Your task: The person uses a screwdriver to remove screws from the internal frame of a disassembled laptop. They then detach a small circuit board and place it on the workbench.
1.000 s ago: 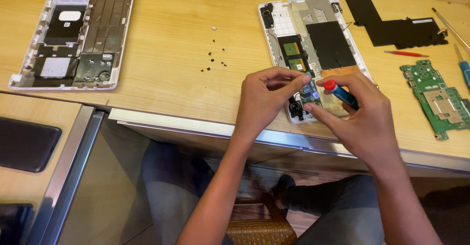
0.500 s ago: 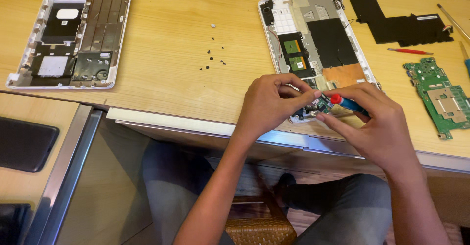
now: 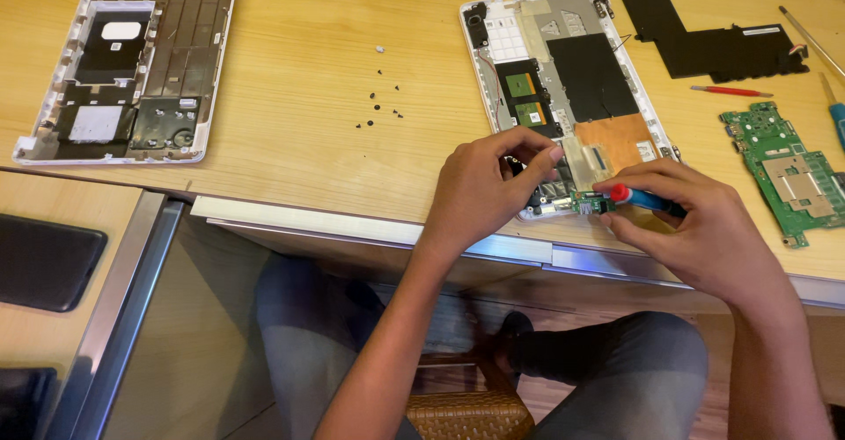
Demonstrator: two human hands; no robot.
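**A:** Where were your hands at that moment?

**B:** Your right hand [image 3: 695,233] was clenched around a blue screwdriver with a red collar [image 3: 641,199], its tip lying toward nine o'clock, at a small green circuit board [image 3: 588,202] on the near edge of the opened white laptop shell [image 3: 563,97].

**A:** And your left?

**B:** Your left hand [image 3: 488,189] sat just beside it, at nine o'clock from that board, fingers curled and pressing on the shell's near corner. I could not tell whether they pinched anything.

**A:** What lay around the shell?

**B:** At three o'clock of it, near your right hand, you had a larger green motherboard [image 3: 788,172]. A black sheet [image 3: 713,44] lay at twelve o'clock from that, with a red-handled tool [image 3: 731,91] between them. Loose dark screws [image 3: 380,106] were scattered at nine o'clock from the shell, on the bare wooden table [image 3: 308,141]. Well apart, further toward nine o'clock, a second white cover [image 3: 132,62] lay inside up.
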